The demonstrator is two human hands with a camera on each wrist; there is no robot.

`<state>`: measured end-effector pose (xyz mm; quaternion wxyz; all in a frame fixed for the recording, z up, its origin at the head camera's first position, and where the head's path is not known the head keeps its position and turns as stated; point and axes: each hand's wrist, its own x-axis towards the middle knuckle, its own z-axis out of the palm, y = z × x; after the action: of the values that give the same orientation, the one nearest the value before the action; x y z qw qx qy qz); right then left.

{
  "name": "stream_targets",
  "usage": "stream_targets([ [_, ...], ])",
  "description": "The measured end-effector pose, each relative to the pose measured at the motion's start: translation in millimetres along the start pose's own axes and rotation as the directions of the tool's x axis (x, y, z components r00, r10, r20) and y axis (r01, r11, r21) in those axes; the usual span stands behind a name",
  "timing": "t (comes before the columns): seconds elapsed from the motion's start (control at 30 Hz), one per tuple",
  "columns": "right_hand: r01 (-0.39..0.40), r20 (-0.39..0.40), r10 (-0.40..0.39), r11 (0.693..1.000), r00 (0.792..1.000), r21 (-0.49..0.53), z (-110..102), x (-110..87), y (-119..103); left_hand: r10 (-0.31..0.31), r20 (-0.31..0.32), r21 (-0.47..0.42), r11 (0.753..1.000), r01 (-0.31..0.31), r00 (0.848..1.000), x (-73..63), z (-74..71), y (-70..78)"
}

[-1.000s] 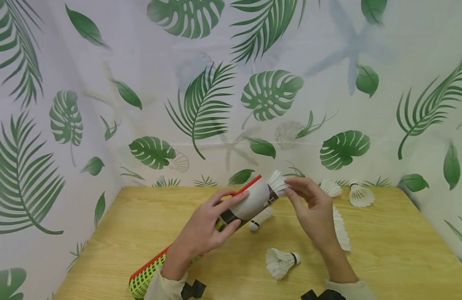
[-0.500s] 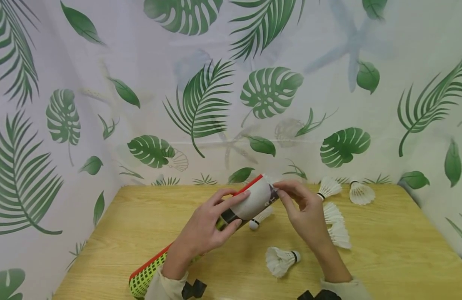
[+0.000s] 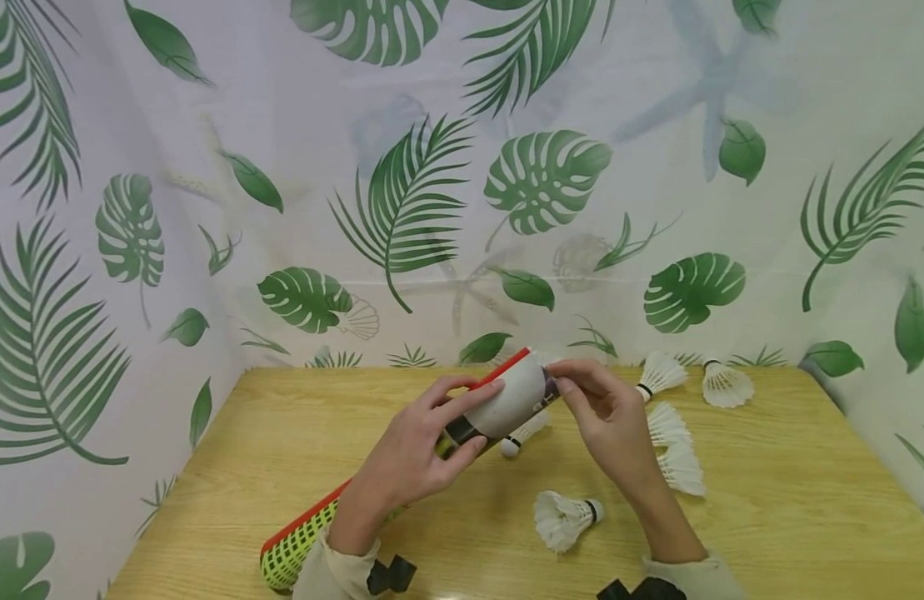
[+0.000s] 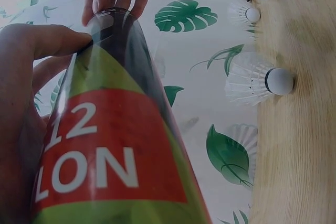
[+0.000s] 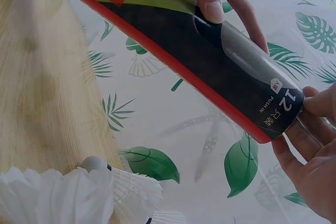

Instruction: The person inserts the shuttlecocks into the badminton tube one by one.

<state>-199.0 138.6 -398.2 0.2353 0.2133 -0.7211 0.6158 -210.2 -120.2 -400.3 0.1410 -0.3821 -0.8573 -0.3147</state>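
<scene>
My left hand (image 3: 424, 442) grips a long shuttlecock tube (image 3: 510, 402), tilted up to the right. It has a red stripe, a dark-and-grey upper end and a lime-green lower part with a black grid. At the tube's upper mouth is my right hand (image 3: 615, 429), thumb and fingertips close together around a shuttlecock. Only a trace of its white feathers (image 3: 539, 356) shows there; the rest is hidden inside the tube. From the right wrist view, the fingers of the right hand (image 5: 315, 156) touch the tube's rim.
Several white shuttlecocks lie on the wooden table (image 3: 791, 517). One shuttlecock (image 3: 566, 518) is in front, and another (image 3: 532, 427) is partly behind the tube. More, including one shuttlecock (image 3: 727, 385), lie right and back. A leaf-patterned cloth (image 3: 432, 208) hangs behind.
A second ago, the shuttlecock's feathers stuck out of the tube's mouth in my right fingers. That hand has moved left and down, and the shuttlecock has gone into the tube. The left hand keeps its grip.
</scene>
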Motion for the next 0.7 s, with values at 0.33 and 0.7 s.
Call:
stream_targets([
  [0.33, 0.004, 0.06, -0.002, 1.0, 0.998, -0.029, -0.7, 0.8, 1.8, -0.012, 0.001, -0.002, 1.0, 0.012, 1.0, -0.8, -1.1, -0.1],
  [0.7, 0.039, 0.139, -0.021, 0.991, 0.99, -0.125, -21.3, -10.6, 2.3, -0.053, -0.024, 0.013, 0.999, 0.053, 0.998, -3.7, -8.0, -13.5],
])
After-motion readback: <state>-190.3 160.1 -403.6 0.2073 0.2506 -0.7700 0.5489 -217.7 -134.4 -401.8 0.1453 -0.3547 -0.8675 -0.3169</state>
